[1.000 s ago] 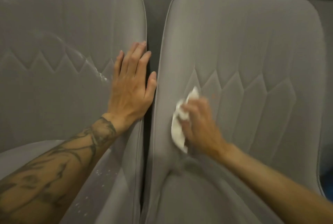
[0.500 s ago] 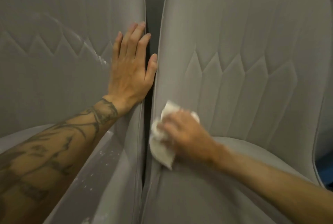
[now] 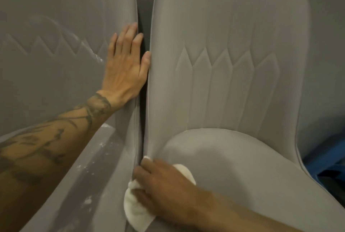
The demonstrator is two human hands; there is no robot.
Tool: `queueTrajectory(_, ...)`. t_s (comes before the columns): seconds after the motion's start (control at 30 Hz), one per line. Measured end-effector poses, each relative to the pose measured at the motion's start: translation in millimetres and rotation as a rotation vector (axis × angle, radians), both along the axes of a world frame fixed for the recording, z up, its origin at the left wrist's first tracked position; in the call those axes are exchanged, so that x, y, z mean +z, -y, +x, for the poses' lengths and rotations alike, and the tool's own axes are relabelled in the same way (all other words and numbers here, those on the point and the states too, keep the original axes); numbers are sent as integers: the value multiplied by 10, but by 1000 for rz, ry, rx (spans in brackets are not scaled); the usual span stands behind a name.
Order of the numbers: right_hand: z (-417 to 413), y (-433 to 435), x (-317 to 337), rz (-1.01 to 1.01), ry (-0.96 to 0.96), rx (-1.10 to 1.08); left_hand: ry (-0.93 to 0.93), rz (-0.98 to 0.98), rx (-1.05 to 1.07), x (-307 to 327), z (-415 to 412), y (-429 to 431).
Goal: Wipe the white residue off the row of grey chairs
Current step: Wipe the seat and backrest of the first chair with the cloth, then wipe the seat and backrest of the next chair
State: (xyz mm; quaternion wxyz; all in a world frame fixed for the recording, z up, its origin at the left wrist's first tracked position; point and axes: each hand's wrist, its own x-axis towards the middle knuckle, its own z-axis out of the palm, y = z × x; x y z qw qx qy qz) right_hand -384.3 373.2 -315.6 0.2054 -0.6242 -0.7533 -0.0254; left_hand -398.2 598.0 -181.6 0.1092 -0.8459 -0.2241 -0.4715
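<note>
Two grey upholstered chairs stand side by side. The left chair (image 3: 56, 82) carries a white streak of residue (image 3: 93, 54) across its backrest and white specks (image 3: 87, 200) on its seat. My left hand (image 3: 125, 65) lies flat, fingers spread, on the right edge of that backrest. The right chair (image 3: 233, 35) looks clean on its backrest. My right hand (image 3: 164, 188) presses a crumpled white cloth (image 3: 136, 213) on the left front edge of the right chair's seat (image 3: 233, 157), by the gap between the chairs.
A narrow dark gap (image 3: 142, 101) separates the two chairs. Something blue and dark (image 3: 326, 172) shows low at the right edge, beyond the right chair. A grey surface (image 3: 326, 45) fills the background on the right.
My right hand with the cloth has slid down from the lower backrest of the right chair onto the seat's left edge. My left hand has stayed on the left backrest.
</note>
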Motion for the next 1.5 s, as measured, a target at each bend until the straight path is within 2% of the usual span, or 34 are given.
queueTrajectory(0.03,18,33,7,-15,11,29,-15,-16,-15,-15,-49,70)
queueTrajectory(0.1,274,33,31,-44,4,-53,-37,-31,-52,-116,-175,241)
queueTrajectory(0.23,1082,73,37,57,39,-483,-75,-138,-118,-473,-403,602)
queueTrajectory(0.33,1625,411,7,-80,50,-821,-157,-255,-153,-672,-470,804)
queueTrajectory(0.43,1951,758,25,-43,-6,-1150,-192,-374,-183,-786,-495,896)
queueTrajectory(0.53,1978,591,69,-59,-90,-1286,-191,-437,-222,-831,-524,898)
queueTrajectory(0.63,1761,107,68,-60,-163,-1249,-202,-432,-273,-850,-604,841)
queueTrajectory(0.77,1383,-210,11,-70,-104,-1085,-218,-400,-304,-895,-821,771)
queueTrajectory(0.9,1120,-188,133,-141,-232,-623,-218,-452,-299,-918,-1070,768)
queueTrajectory(0.93,1125,-147,163,-154,-231,-572,-224,-457,-298,-925,-1145,766)
queueTrajectory(0.97,1161,-90,181,-149,-201,-584,-233,-448,-297,-932,-1217,752)
queueTrajectory(1.03,1290,61,166,-98,-143,-781,-248,-420,-293,-952,-1356,704)
queueTrajectory(1.13,1314,84,128,-14,-249,-1014,-276,-439,-266,-1005,-1534,613)
queueTrajectory(1.3,739,-330,79,-19,-219,-899,-303,-477,-284,-1050,-1714,417)
queueTrajectory(1.5,25,-169,94,-52,-228,-814,-344,-539,-350,-1057,-1977,218)
